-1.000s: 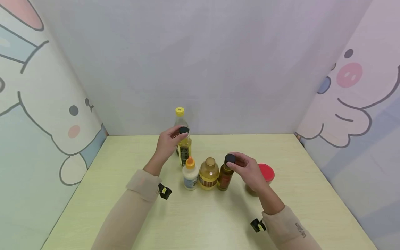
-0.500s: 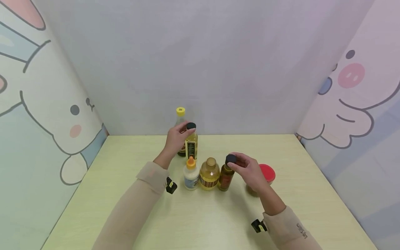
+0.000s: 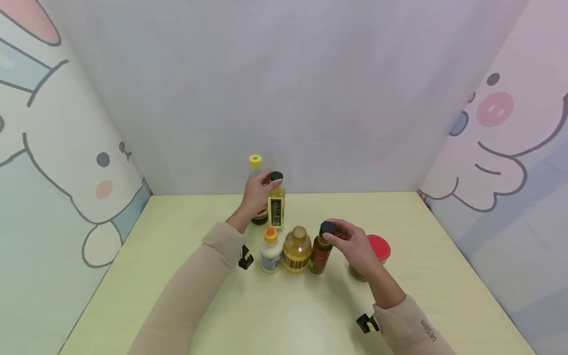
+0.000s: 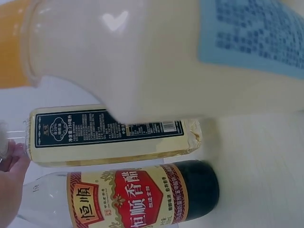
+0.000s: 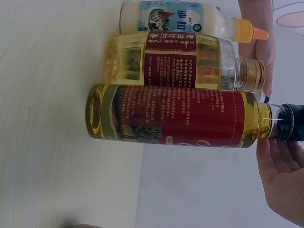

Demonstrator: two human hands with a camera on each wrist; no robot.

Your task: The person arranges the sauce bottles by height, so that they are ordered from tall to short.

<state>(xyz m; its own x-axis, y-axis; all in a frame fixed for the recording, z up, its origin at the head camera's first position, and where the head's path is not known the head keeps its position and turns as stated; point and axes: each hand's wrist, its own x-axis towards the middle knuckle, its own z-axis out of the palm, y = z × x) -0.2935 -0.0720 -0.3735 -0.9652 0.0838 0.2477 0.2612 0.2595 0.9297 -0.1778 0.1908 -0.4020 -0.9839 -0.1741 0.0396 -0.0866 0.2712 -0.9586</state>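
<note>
Square bottle (image 3: 276, 209) pinched at the cap by the left hand (image 3: 257, 193), red-labelled bottle (image 3: 319, 255) by the right hand (image 3: 353, 244) (lettering (image 5: 190, 111) made legible only in the right wrist view)!

From the left wrist I see the square bottle (image 4: 99, 140), left hand (image 4: 13, 185) at its neck, vinegar (image 4: 137, 197) alongside, a white bottle (image 4: 152, 57) nearer.

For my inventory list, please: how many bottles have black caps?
2: the square bottle in the left hand, beside the yellow-capped bottle; the amber bottle in the right hand, beside the gold-capped bottle.
</note>
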